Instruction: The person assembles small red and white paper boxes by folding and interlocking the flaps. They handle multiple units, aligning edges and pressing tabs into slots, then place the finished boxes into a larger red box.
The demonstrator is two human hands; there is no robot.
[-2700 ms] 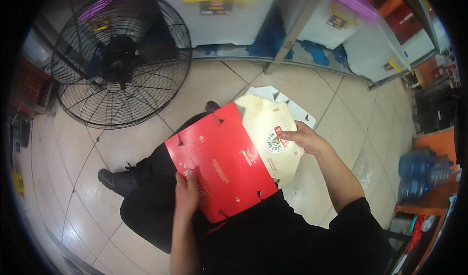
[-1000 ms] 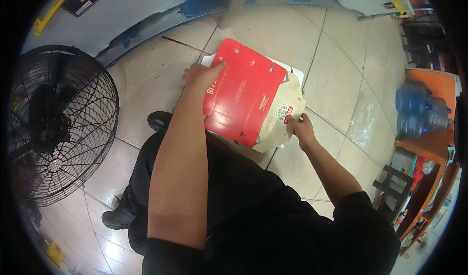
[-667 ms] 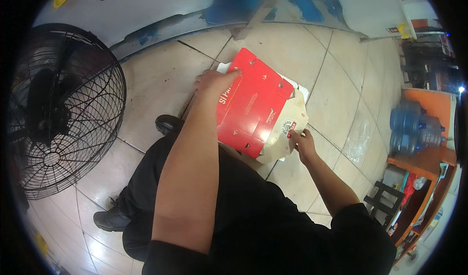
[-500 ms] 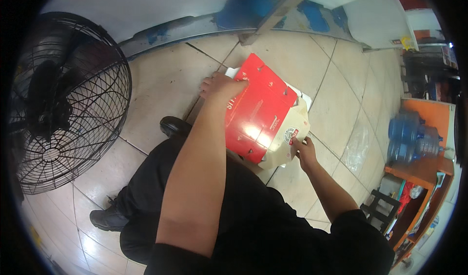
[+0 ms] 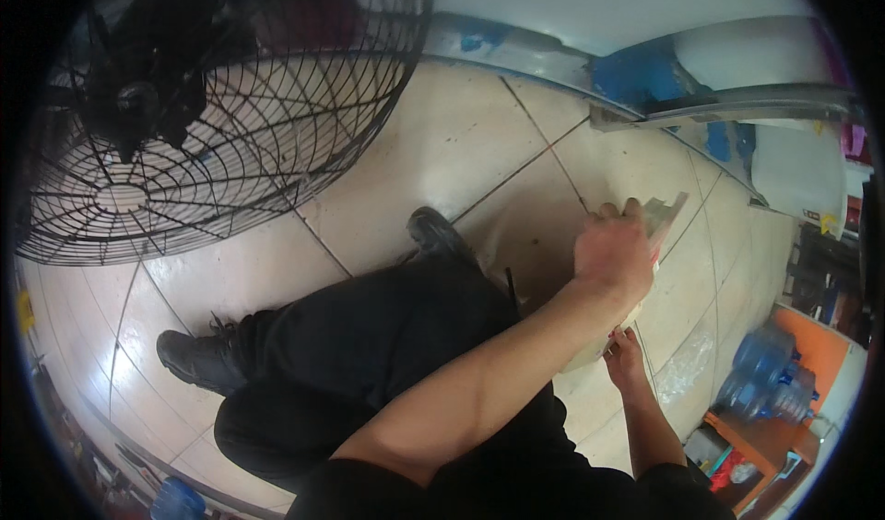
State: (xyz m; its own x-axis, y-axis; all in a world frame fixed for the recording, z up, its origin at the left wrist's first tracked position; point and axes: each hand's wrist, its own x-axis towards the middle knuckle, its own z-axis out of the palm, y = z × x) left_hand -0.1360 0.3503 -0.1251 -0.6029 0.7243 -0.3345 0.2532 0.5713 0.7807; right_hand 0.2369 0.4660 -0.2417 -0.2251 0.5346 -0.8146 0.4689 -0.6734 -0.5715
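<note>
A small stack of flattened cardboard boxes (image 5: pixel 666 214), red and cream, stands tilted nearly edge-on on the right of the picture. My left hand (image 5: pixel 614 251) is closed around its upper part, and the back of that hand and its wrist hide most of the red face. Lower down, my right hand (image 5: pixel 627 358) pinches the cream edge between thumb and fingers. My left forearm crosses in front of the boxes, so how many pieces there are cannot be made out.
A large black wire-caged fan (image 5: pixel 277 142) fills the upper left. Blue water jugs (image 5: pixel 761 372) stand on an orange wooden shelf (image 5: pixel 823 340) at right. A metal frame leg (image 5: pixel 618 119) rests on the tiles. My black shoe (image 5: pixel 444 236) lies left of the boxes.
The view has swung, so the fan looks larger and nearer. The boxes have gone from showing their broad red face to nearly edge-on. Both hands keep hold and appear farther right.
</note>
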